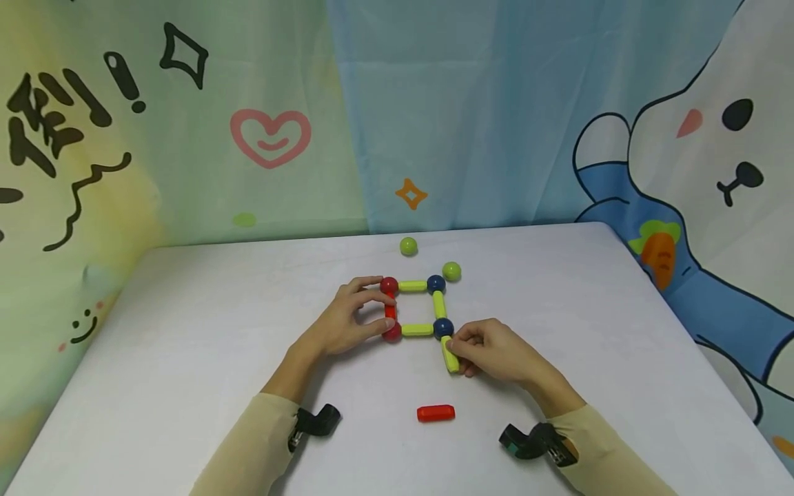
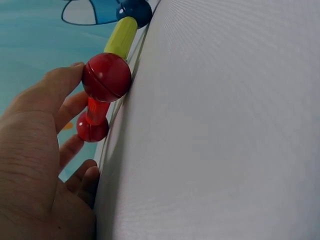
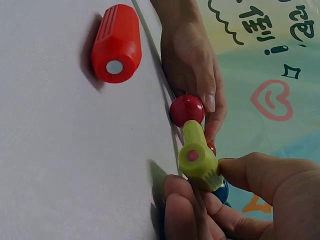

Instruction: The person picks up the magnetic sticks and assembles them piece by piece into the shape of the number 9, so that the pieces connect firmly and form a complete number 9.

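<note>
A square of magnetic rods and balls lies on the table, with a red rod (image 1: 390, 311) on its left side and yellow-green rods on the others. My left hand (image 1: 347, 315) holds that left side, its thumb at the near red ball (image 2: 107, 77) and fingers by the red rod and the far red ball (image 2: 92, 127). Between thumb and fingers, my right hand (image 1: 496, 350) pinches a yellow-green magnetic rod (image 1: 450, 357). One end of this rod meets the near blue ball (image 1: 443, 327); its free end, showing a pinkish disc, faces the right wrist camera.
A loose red rod (image 1: 436, 413) lies between the forearms, towards the front. Two green balls, one farther back (image 1: 408, 246) and one (image 1: 451, 271) beside the far blue ball (image 1: 436, 284), rest beyond the square. A printed curtain (image 1: 446, 124) hangs behind the white table (image 1: 205, 331).
</note>
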